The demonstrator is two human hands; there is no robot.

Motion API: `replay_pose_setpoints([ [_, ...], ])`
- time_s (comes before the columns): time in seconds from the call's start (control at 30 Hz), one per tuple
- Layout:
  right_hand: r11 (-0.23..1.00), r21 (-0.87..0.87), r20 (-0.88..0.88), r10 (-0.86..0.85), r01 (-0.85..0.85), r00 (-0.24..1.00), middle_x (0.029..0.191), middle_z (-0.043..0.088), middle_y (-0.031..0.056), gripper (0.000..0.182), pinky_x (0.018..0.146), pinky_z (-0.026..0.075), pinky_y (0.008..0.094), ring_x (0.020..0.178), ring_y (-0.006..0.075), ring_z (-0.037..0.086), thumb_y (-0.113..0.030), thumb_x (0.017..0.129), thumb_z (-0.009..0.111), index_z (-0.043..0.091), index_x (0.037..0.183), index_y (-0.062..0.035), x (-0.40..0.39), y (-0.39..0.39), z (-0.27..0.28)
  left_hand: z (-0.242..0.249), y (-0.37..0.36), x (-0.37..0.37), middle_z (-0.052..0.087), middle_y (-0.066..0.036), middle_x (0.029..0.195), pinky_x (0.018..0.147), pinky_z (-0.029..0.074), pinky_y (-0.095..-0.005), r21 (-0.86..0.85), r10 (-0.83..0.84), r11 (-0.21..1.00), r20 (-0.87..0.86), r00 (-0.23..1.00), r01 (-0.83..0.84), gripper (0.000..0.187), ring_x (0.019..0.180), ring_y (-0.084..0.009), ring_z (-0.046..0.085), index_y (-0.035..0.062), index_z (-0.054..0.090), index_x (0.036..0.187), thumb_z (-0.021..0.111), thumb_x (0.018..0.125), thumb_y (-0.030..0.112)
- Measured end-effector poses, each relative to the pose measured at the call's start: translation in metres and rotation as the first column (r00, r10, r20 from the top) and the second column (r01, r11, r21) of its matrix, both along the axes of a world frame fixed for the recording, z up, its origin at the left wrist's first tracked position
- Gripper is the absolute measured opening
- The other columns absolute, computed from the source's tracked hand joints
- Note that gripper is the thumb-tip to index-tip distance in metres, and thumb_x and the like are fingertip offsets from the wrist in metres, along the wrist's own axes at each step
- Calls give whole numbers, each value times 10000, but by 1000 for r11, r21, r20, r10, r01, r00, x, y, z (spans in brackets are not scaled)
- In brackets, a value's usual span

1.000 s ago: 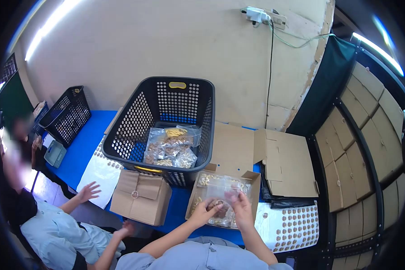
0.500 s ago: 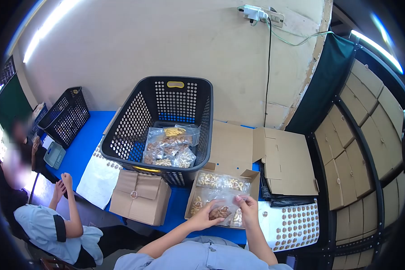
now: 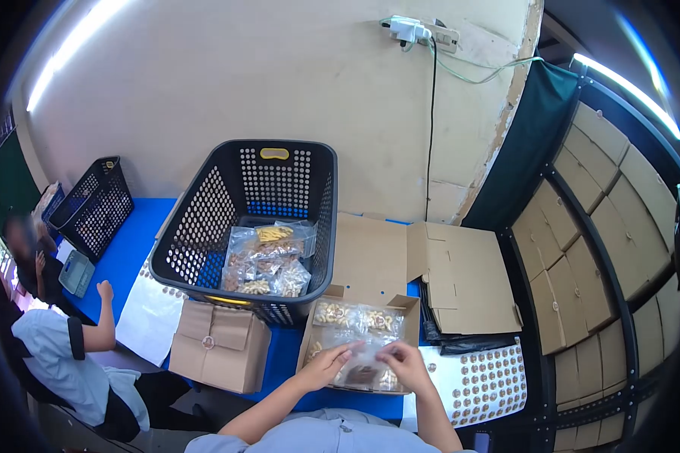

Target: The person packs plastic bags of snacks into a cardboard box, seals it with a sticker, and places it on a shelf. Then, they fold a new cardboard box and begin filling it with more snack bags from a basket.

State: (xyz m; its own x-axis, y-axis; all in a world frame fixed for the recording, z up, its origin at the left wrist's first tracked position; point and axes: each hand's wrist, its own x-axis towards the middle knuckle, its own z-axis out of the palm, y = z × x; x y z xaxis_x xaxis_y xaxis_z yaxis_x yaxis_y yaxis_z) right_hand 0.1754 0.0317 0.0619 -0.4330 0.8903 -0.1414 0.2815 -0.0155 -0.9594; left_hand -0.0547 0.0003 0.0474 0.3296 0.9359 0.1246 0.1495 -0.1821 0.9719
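Note:
A clear plastic bag (image 3: pixel 361 374) with brown contents hangs upright between my hands at the box's front. My left hand (image 3: pixel 325 365) is closed, pinching the bag's upper left side with thumb and fingers. On the other side, my right hand (image 3: pixel 406 365) grips its upper right edge. Below and behind it is the open cardboard box (image 3: pixel 409 309), where packets of pale, curved cashew-like nuts (image 3: pixel 341 312) lie along the far side. The held bag and my hands partly cover other packets in the near half.
A black basket (image 3: pixel 204 235) with several snack bags stands behind. Left of the box is a closed carton (image 3: pixel 217 347); on the right are flattened cardboard (image 3: pixel 472 275) and a sticker sheet (image 3: pixel 491 381). Boxed shelves (image 3: pixel 574 294) rise at right. A co-worker (image 3: pixel 75 362) sits at left.
My hands have turned the bag more upright, its brown contents now hanging at the bottom. The view has shifted slightly. The co-worker's hands have moved.

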Motion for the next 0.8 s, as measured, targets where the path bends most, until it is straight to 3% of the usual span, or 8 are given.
replay_pose_setpoints([
  [0.07,926,-6,-314,-360,378,878,855,644,74,82,622,496,243,726,83,599,-56,901,598,569,952,1,6,16,-9,-4,8,-1,537,-168,1280,1012,377,-351,-106,23,994,82,996,-14,393,1217,-262,500,75,459,1336,435,995,268],
  [0.2,748,211,-315,-557,629,768,889,637,99,109,678,558,317,772,174,651,-98,945,540,511,987,-2,24,60,-45,-51,47,-9,470,-191,1326,1053,345,-403,5,187,982,-116,975,-188,382,1259,-354,436,83,472,1305,505,948,214],
  [0.3,689,-301,-670,-644,659,368,970,611,101,252,688,542,309,817,168,607,-156,946,567,437,1117,-25,11,83,-66,-85,79,-7,347,-175,1439,1115,234,-484,279,245,950,-388,888,-141,455,1357,-394,276,98,435,1340,541,915,220],
  [0.4,586,-339,-573,-749,736,332,1079,571,133,326,701,525,297,854,184,588,-133,929,589,392,1168,-34,7,100,-129,-121,104,-1,317,-191,1466,1131,182,-491,353,339,926,-617,710,-135,490,1382,-395,230,96,420,1359,516,900,239],
  [0.47,577,-287,-455,-784,765,421,1194,486,172,491,831,479,353,1022,256,526,-51,868,613,330,1269,-34,5,88,-139,-145,115,-6,301,-179,1480,1135,147,-506,319,327,937,-669,667,-140,507,1391,-394,207,105,406,1374,505,903,264],
  [0.53,353,465,-62,-902,812,427,1210,413,175,652,918,417,421,1104,281,438,1,790,616,292,1353,-63,-2,70,-130,-152,122,-12,285,-168,1494,1140,111,-521,287,313,947,-718,622,-145,524,1400,-394,185,113,393,1389,493,905,288],
  [0.6,338,543,-75,-892,769,446,1261,342,209,721,992,326,454,1193,341,350,15,747,600,279,1388,-57,-9,61,-92,-156,120,-12,294,-154,1492,1143,92,-520,271,305,951,-765,567,-146,532,1405,-384,177,119,389,1395,481,910,316],
  [0.8,819,546,299,-387,176,872,1271,472,218,611,1041,315,450,1215,392,404,-86,775,646,410,1337,-52,-9,100,-129,-157,117,-7,269,-135,1506,1145,67,-520,266,305,952,-771,560,-152,547,1413,-372,151,134,366,1415,469,917,336],
])
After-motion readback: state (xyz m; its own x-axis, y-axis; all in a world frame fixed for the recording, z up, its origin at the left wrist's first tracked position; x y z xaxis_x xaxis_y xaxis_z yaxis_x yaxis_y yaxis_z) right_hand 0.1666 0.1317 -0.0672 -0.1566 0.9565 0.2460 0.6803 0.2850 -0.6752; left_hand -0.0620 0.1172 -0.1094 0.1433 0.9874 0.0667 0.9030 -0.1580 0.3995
